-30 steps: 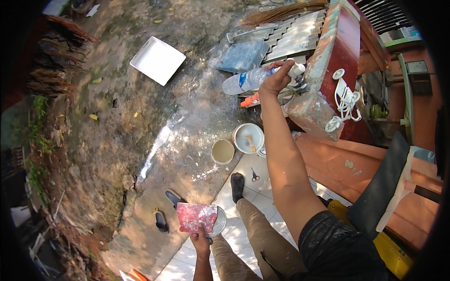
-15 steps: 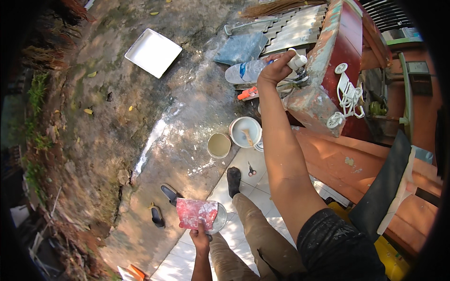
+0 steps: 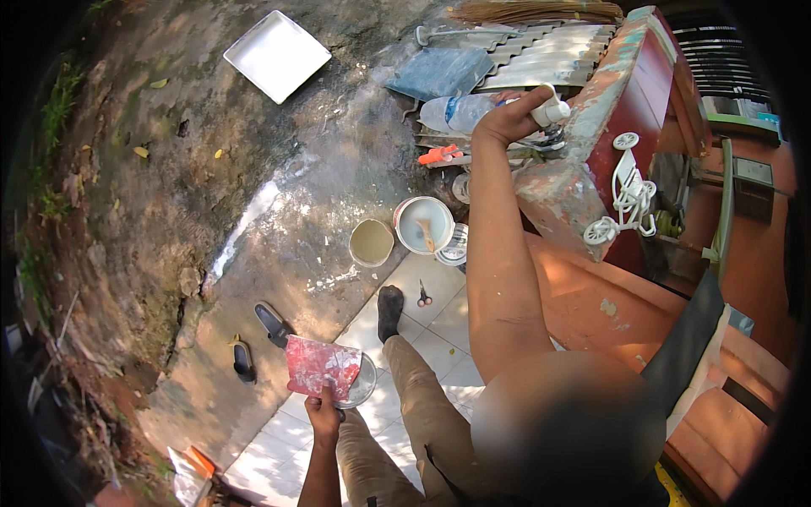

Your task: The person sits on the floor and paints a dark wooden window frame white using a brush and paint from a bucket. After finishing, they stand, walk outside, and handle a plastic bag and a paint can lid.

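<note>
My left hand is closed on the lower edge of a red sheet smeared with white, thumb on top. Partly behind the sheet shows a round grey disc; I cannot tell if the hand holds it too. Stretched out at the upper right, my right hand has its fingers curled round a white rounded piece, its kind unclear. Just left of that hand lies a clear plastic bottle with a blue band. Below the bottle is an orange-red object.
A white bucket holds a brush; beside it stands a beige-filled tub. Scissors lie on the white tiles. Dark sandals, a white tray, a red wall block and a white toy bicycle surround me.
The view has shifted, so most ground things sit further left. My right hand still grips the white piece near the wall block, and my left still holds the red sheet.
</note>
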Demonstrator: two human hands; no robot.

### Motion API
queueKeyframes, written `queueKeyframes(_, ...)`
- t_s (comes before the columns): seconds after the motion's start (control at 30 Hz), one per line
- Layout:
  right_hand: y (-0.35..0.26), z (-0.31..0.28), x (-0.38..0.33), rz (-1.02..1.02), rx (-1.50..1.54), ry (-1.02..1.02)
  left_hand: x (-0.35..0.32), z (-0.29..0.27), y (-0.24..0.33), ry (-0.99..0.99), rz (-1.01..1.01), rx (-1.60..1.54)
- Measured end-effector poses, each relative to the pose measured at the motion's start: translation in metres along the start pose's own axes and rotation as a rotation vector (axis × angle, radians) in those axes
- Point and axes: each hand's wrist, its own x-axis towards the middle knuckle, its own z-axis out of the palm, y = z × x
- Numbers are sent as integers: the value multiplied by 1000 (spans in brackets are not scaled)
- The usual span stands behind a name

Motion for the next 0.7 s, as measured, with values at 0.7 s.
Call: queueKeyframes(0.7, 21, -12, 14, 3, -10, -85, 11, 9, 3, -35, -16, 45)
